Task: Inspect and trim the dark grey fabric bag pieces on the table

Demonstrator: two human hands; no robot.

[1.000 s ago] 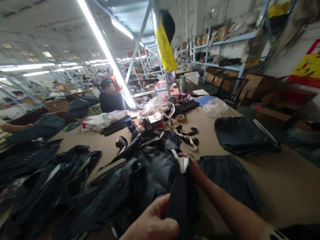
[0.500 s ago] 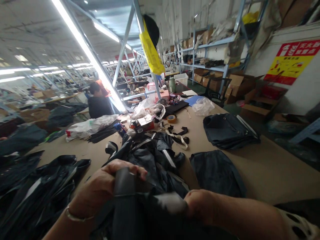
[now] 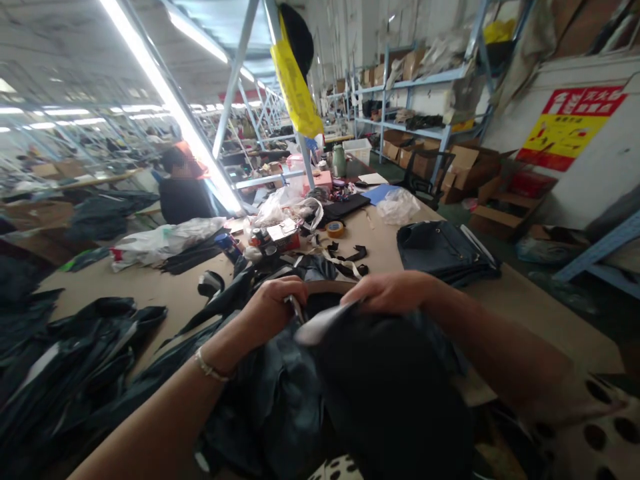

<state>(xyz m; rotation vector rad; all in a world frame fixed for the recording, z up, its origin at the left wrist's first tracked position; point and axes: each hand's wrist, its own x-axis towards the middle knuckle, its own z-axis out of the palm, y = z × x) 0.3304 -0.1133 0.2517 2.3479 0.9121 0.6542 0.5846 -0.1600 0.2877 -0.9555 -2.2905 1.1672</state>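
Note:
A dark garment point(image 3: 390, 393) hangs between my two hands over the near edge of the table and my lap. My left hand point(image 3: 275, 303), with a bracelet on its wrist, is closed on the garment's upper edge. A thin pale edge shows at its fingertips, too blurred to name. My right hand point(image 3: 393, 292) grips the same edge farther right, fingers folded over the cloth. Between them a white strip point(image 3: 323, 325) shows on the garment, and the top gapes a little. Beyond my hands lie black and cream straps point(image 3: 357, 253).
Folded dark garments point(image 3: 445, 250) are stacked at the right, and loose dark garments point(image 3: 90, 347) heap at the left. Farther back stand a roll of tape point(image 3: 335, 229), a blue can point(image 3: 227, 245) and plastic bags point(image 3: 170, 237). A person point(image 3: 185, 193) sits beyond the table.
Both hands have moved up and away from me, closer together, with the garment's edge raised between them. More of its dark cloth now hangs toward me. The view has shifted slightly.

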